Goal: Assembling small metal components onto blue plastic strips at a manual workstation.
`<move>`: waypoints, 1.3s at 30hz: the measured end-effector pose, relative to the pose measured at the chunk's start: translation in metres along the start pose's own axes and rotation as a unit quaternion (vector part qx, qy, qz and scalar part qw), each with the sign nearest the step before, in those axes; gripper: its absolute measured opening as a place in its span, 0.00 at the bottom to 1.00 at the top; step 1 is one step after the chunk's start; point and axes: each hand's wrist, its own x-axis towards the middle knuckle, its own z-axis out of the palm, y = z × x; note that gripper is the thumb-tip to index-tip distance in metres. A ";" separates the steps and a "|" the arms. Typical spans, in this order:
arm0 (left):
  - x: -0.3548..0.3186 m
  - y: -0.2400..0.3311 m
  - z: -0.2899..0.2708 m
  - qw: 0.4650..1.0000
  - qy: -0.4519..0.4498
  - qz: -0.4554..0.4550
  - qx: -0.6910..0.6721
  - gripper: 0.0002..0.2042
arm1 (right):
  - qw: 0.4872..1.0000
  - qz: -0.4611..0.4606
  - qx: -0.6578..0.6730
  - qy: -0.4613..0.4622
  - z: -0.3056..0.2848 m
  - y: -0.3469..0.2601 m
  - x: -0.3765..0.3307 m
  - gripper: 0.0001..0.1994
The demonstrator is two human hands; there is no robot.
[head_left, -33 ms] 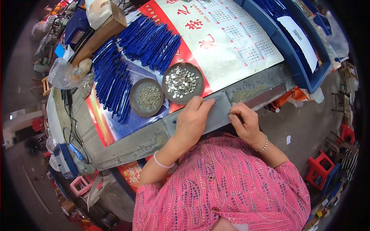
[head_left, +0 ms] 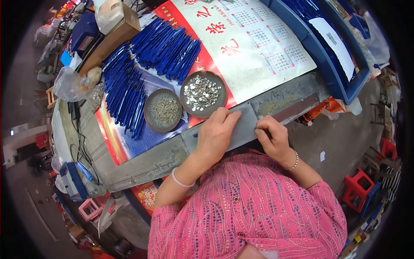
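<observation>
Two hands work at the near edge of the tabletop (head_left: 142, 159), on a grey metal plate (head_left: 243, 129). The step in hand looks like fitting a small part on that plate. The left hand (head_left: 215, 134) lies flat, fingers stretched toward 1 o'clock, pressing the plate down. The right hand (head_left: 271, 138), at its 3 o'clock, curls with fingertips together on the plate's edge; what its grip pinches I cannot tell. Next calls for a fine, steady touch.
</observation>
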 end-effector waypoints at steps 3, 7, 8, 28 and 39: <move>0.007 -0.003 0.003 0.997 -0.045 0.047 0.050 0.13 | 0.999 -0.027 0.003 0.027 0.004 0.004 -0.002 0.05; 0.002 -0.010 -0.009 0.992 -0.088 0.058 0.067 0.15 | 0.999 -0.042 -0.011 0.022 0.006 0.005 -0.002 0.05; -0.001 -0.014 -0.013 0.991 -0.098 0.059 0.072 0.15 | 0.999 -0.040 -0.012 0.022 0.006 0.006 -0.001 0.05; -0.004 -0.012 -0.024 0.988 -0.120 0.036 0.095 0.14 | 0.997 -0.056 -0.051 0.020 -0.009 -0.010 -0.009 0.06; -0.046 0.052 -0.020 0.842 0.110 -0.216 -0.482 0.11 | 0.992 -0.012 0.113 -0.059 0.025 -0.054 0.027 0.09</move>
